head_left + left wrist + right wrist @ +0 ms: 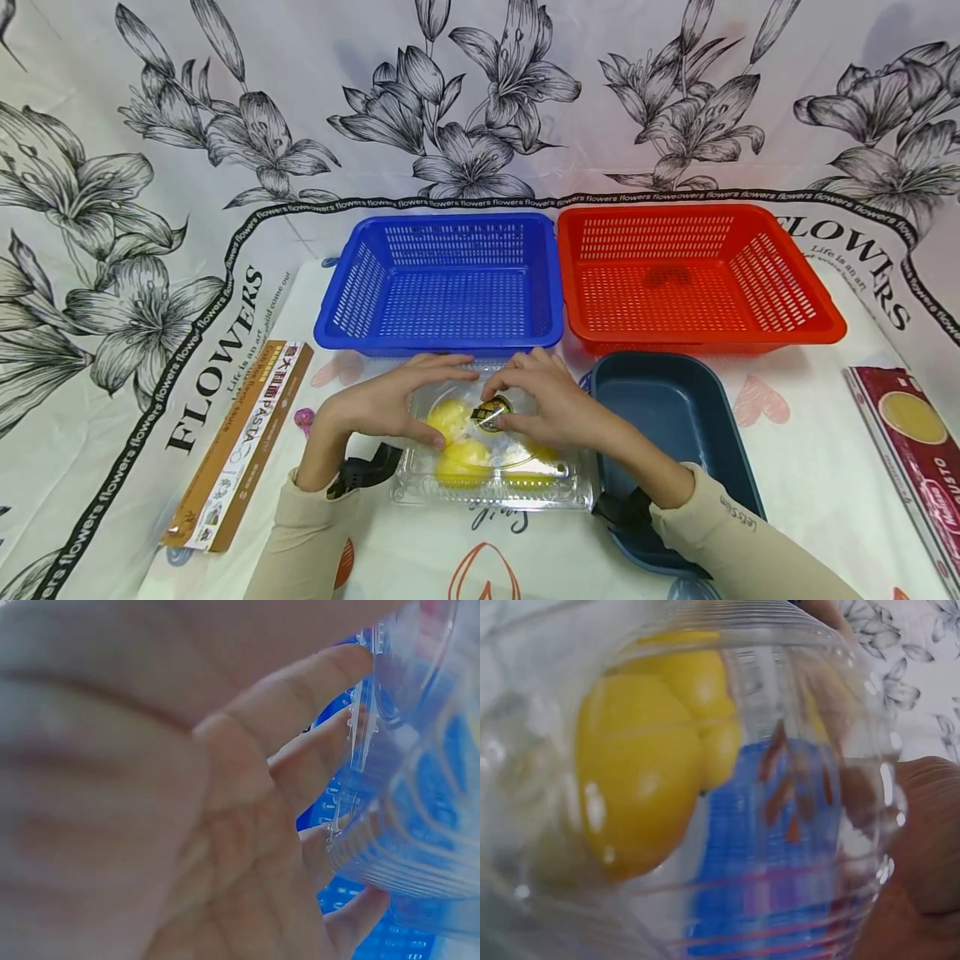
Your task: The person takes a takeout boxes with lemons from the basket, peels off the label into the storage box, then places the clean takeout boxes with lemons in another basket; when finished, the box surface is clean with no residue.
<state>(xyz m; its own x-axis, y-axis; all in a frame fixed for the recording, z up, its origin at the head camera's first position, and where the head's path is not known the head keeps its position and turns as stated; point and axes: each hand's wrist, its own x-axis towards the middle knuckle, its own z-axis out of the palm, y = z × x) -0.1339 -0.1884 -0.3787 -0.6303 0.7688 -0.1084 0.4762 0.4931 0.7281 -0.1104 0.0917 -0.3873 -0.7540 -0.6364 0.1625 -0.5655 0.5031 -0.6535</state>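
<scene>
A clear plastic clamshell box (577, 492) holds several yellow fruits (463, 463), and a round black-and-gold sticker (492, 413) marks its lid. My left hand (390, 400) grips the box's left side, thumb on the lid and fingers toward the far edge. In the left wrist view its fingers (300, 750) reach behind the ribbed plastic rim. From the right, my right hand (558, 408) holds the box with bent fingers, its thumb beside the sticker. Yellow fruit (641, 765) shows through the plastic in the right wrist view, where part of that hand is hidden.
Behind the box stand a blue basket (450, 340) and a red basket (705, 337). A dark blue tub (667, 417) lies under the right forearm. A pasta box (240, 450) lies at left, a dark red package (911, 450) at far right.
</scene>
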